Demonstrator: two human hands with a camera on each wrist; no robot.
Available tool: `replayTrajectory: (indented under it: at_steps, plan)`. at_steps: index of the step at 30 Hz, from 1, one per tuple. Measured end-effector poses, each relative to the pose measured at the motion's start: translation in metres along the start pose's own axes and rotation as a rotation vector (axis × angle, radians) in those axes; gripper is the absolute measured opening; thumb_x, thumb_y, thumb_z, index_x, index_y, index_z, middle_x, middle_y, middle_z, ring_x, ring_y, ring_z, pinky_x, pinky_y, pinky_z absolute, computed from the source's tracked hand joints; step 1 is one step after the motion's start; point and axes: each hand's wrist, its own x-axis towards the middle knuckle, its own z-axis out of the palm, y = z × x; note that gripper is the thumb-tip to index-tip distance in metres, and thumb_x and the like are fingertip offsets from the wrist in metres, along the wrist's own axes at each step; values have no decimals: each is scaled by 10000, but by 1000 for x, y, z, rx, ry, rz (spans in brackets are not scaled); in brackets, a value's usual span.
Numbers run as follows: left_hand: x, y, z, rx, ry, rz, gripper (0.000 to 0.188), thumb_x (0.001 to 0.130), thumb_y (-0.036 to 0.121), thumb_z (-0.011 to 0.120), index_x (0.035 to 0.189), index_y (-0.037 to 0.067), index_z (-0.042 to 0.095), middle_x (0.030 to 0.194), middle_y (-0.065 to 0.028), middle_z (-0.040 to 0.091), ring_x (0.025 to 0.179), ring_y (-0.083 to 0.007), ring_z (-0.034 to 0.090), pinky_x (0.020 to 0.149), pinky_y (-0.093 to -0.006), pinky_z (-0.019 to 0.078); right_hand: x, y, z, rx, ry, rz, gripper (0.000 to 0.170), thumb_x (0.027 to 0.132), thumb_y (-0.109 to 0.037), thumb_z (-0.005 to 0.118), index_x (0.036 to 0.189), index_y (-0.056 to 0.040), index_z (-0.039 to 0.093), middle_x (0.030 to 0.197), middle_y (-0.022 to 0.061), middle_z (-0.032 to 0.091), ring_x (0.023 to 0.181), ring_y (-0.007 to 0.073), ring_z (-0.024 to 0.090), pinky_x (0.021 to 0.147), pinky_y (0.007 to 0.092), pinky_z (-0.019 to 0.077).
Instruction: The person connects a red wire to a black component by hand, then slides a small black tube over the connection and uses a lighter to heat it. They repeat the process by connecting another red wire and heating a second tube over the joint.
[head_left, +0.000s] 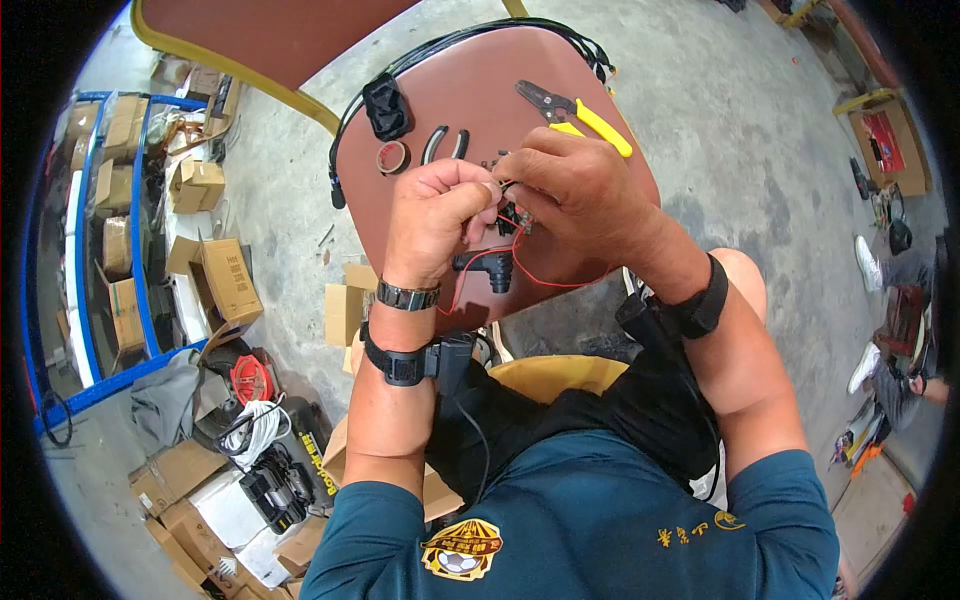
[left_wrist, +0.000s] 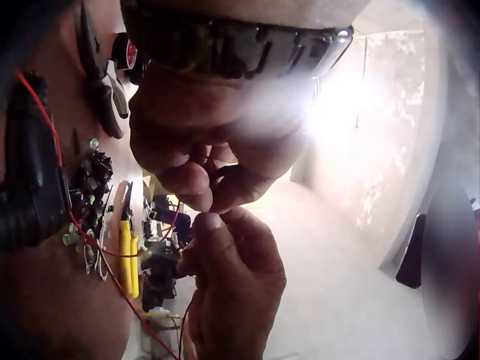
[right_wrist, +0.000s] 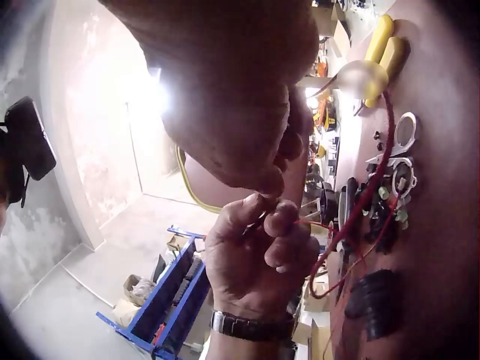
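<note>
Red wire (head_left: 551, 284), yellow-handled pliers (head_left: 603, 127).

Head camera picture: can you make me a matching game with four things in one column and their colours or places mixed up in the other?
1. Wire strippers
2. Wire
3. Shelving rack
4. Wristwatch

A. Blue
B. On the person's left wrist
C. Yellow handles
D. Thin and red

Right pairs: 1-C, 2-D, 3-A, 4-B
</note>
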Motion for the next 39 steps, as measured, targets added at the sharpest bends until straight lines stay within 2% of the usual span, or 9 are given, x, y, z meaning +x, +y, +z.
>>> replayTrajectory:
  at_steps: [5,8,9,11,12,16,19,23,39]
  plan:
    - [2,-4,-3,-1,-29,15,30,824,29,656,824,11,680,669,-15,640,490,-55,526,435,-191,360,-1,3,-2,-65,-51,-15,96,774,-43,698,866,-49,674,825,84,655,711,270,639,618,342,507]
    - [-5,0,8,330,59,256,19,812,16,659,827,7,667,678,-8,645,553,-73,565,477,-224,406,-2,3,-5,37,-123,60,87,791,-67,694,873,-43,675,764,78,642,695,246,631,629,318,496]
    - [-6,1,9,487,28,455,29,806,12,659,834,7,668,677,-6,641,573,-73,567,494,-230,416,-1,2,-8,83,-158,100,90,797,-75,693,878,-41,676,741,74,637,690,231,629,635,307,493]
    - [-3,4,12,791,-42,865,54,793,4,659,847,8,669,676,0,634,612,-73,570,530,-242,436,3,5,-17,361,-312,396,120,792,-127,665,841,-18,674,701,118,644,685,270,652,644,352,511]
    - [-5,5,16,732,-39,844,102,768,-11,658,865,12,679,670,0,622,628,-67,569,541,-245,444,4,6,-21,500,-388,543,151,790,-153,651,823,-7,673,681,140,648,682,289,663,649,375,519]
    - [-4,0,7,424,84,459,57,803,-5,645,850,-2,676,689,9,633,606,-53,568,514,-228,431,2,2,-23,401,-269,418,203,774,-116,664,949,-13,678,747,144,660,706,264,666,664,365,519]
    - [-3,2,0,155,52,204,44,817,7,643,836,-6,681,682,1,628,544,-42,531,472,-205,397,0,-2,-19,238,-142,288,211,765,-86,680,970,-39,658,801,131,654,727,286,662,670,380,521]
    - [1,-3,-3,12,-28,47,53,846,2,603,836,-23,649,687,-55,622,517,-103,525,490,-223,411,0,1,-6,97,-42,92,163,773,-78,689,926,-65,634,830,123,630,734,326,648,667,403,521]
    - [2,-2,-2,36,-50,1,53,842,25,636,849,-10,675,675,-41,635,511,-82,534,469,-211,409,2,0,-7,47,-80,19,56,817,-111,674,822,-66,641,775,111,637,711,331,642,625,385,516]
